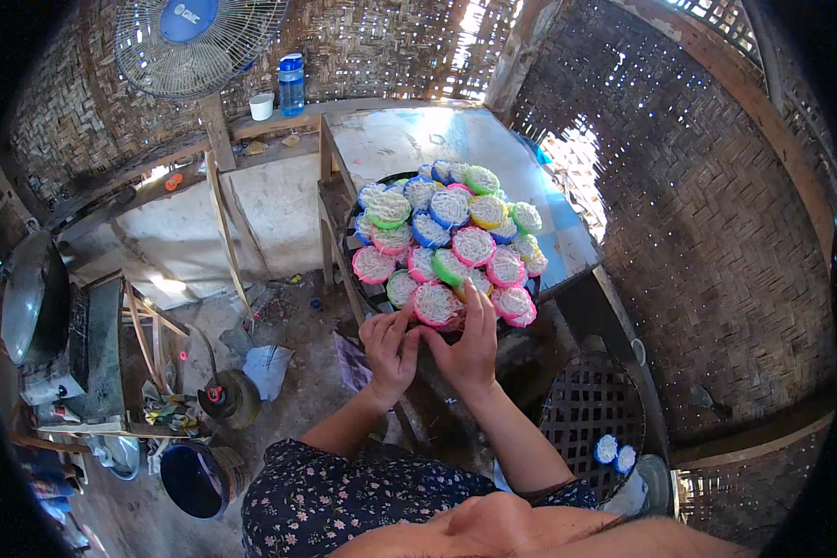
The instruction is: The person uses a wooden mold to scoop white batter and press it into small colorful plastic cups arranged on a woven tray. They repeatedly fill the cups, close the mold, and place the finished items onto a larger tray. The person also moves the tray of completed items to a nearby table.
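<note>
At the near edge of a heap of small round plastic molds, my left hand [388,353] and my right hand [468,346] come together. Their fingers are closed around the rim of a pink mold [436,304] filled with white noodle-like strands. Just beyond my right fingertips, a green mold [449,269] lies tipped with its side showing. Similar filled molds in blue, green, yellow and pink, such as a blue mold [449,208], are piled on a dark round tray [370,292]. My palms hide the underside of the pink mold.
The tray rests on a table [381,139] with a pale top. At my right, a dark woven basket [577,400] holds two blue molds [606,449]. A fan [188,46], white cup [261,107] and blue bottle [291,86] are at the back. A gas cylinder [231,400] stands left.
</note>
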A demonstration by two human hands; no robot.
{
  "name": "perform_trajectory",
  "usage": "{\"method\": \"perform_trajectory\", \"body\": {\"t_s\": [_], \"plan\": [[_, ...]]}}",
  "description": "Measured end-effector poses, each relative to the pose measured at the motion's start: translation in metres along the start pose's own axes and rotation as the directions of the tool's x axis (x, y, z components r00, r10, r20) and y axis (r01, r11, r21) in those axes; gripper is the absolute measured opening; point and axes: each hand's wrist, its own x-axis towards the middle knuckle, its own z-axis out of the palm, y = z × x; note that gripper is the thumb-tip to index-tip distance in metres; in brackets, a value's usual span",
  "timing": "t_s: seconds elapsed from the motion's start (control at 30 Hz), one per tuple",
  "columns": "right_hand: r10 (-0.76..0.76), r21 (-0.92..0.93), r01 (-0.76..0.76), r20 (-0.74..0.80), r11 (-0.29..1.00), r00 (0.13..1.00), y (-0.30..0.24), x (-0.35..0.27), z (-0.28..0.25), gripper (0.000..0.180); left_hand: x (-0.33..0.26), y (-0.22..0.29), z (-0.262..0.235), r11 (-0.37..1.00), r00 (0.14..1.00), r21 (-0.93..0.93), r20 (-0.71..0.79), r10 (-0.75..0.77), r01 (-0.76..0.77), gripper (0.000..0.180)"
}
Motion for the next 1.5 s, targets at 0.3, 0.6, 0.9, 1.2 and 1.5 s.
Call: {"method": "perform_trajectory", "body": {"t_s": [0.3,0.6,0.9,1.2,1.5], "plan": [[0.002,0.039,-0.003,0.013,0.999,1.0,0.012,-0.008,0.006,0.066,0.002,0.004,0.001,0.999,1.0,-0.032,0.012,-0.011,0.011,0.032],[-0.051,-0.08,0.048,-0.033,0.996,0.998,0.003,-0.007,-0.033,0.067,-0.005,-0.001,0.004,0.999,0.999,-0.028,-0.042,0.023,-0.025,0.049],[0.179,-0.234,-0.282,-0.38,0.931,0.908,0.013,-0.028,-0.16,0.06,-0.004,0.003,0.01,0.999,1.0,0.045,-0.027,-0.006,0.007,0.058],[0.31,-0.319,-0.643,-0.674,0.696,0.67,0.037,-0.137,-0.271,0.052,0.001,-0.007,0.013,0.975,0.989,0.166,-0.008,0.151,-0.148,0.041],[0.738,-0.217,-0.914,-0.54,0.342,0.404,0.067,-0.224,-0.325,0.061,-0.001,-0.009,0.014,0.973,0.994,0.201,0.047,0.102,-0.11,0.057]]}}
